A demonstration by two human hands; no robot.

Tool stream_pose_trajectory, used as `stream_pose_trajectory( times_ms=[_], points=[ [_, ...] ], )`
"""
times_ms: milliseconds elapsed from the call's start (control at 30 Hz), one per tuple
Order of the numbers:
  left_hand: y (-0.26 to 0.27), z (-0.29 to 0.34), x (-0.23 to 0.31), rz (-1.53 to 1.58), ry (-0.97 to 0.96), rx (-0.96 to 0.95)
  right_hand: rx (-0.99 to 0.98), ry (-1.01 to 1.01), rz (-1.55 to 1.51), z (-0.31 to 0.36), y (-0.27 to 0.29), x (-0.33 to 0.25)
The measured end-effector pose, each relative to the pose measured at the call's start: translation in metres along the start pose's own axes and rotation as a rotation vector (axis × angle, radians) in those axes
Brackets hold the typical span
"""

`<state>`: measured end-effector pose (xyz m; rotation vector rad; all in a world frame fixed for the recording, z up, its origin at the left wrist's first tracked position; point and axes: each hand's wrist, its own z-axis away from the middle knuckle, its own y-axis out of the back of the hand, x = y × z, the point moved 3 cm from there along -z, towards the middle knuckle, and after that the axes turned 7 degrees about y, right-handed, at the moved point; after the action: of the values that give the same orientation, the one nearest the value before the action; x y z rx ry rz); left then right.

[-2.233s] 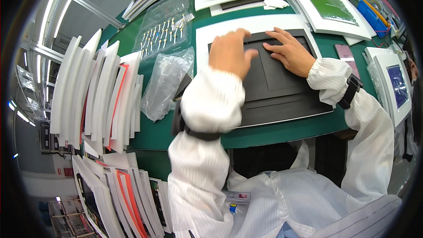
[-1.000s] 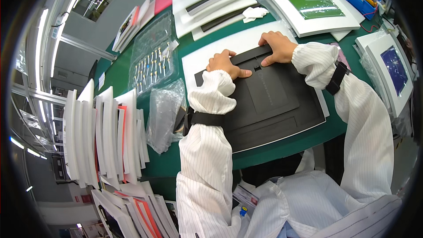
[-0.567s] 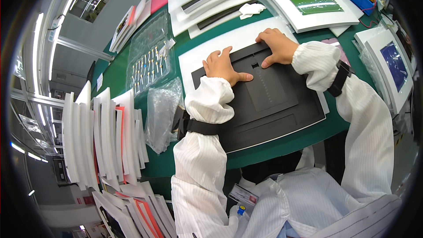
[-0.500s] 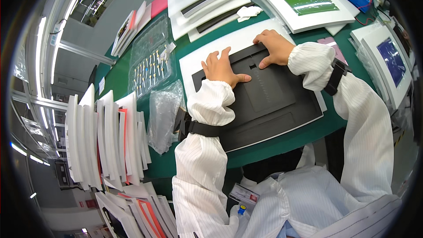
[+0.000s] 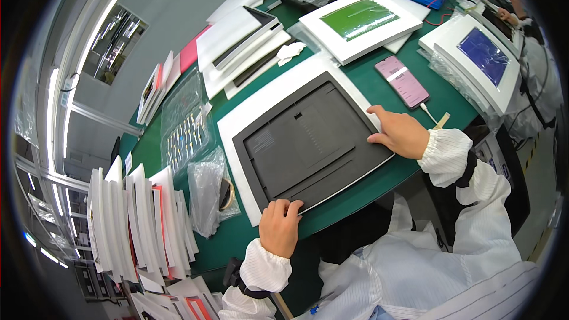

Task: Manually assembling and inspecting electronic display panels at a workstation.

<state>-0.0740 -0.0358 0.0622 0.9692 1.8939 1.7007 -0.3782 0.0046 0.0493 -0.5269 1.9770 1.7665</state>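
A black rectangular panel point(image 5: 308, 136) with a recessed middle and a small notch lies on a white foam sheet point(image 5: 237, 133) on the table. Around its near left edge curl the fingers of my left hand point(image 5: 280, 229), closed on the rim. My right hand point(image 5: 403, 133) grips the right edge, thumb on top and fingers along the side. Both undersides of the grip are hidden. Right of the panel lies a pink-screened phone point(image 5: 401, 82) with a white cable plugged in.
Stacked white foam pieces stand at the left point(image 5: 139, 225). A clear tray of small parts point(image 5: 188, 121) and a plastic bag point(image 5: 205, 192) lie nearby. White frames with a green screen point(image 5: 360, 19) and a blue screen point(image 5: 483, 53) sit beyond. Another person's hand point(image 5: 508, 16) shows far right.
My hands have moved from the panel's far side to its near left and right edges. The view has shifted, uncovering the phone and the panel's recess.
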Motion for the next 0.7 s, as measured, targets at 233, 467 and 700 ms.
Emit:
stream_pose_trajectory(
  times_ms=[233,467,700],
  points=[
    [0.012,-0.001,0.001,0.008,-0.160,0.142,0.050,0.029,-0.020,0.005,0.011,0.010],
    [0.075,-0.016,-0.005,-0.020,-0.215,0.479,0.252,0.404,-0.169,-0.029,0.031,0.004],
    [0.117,-0.056,-0.028,-0.047,-0.180,0.634,0.363,0.415,-0.417,-0.098,0.034,0.016]
  ],
)
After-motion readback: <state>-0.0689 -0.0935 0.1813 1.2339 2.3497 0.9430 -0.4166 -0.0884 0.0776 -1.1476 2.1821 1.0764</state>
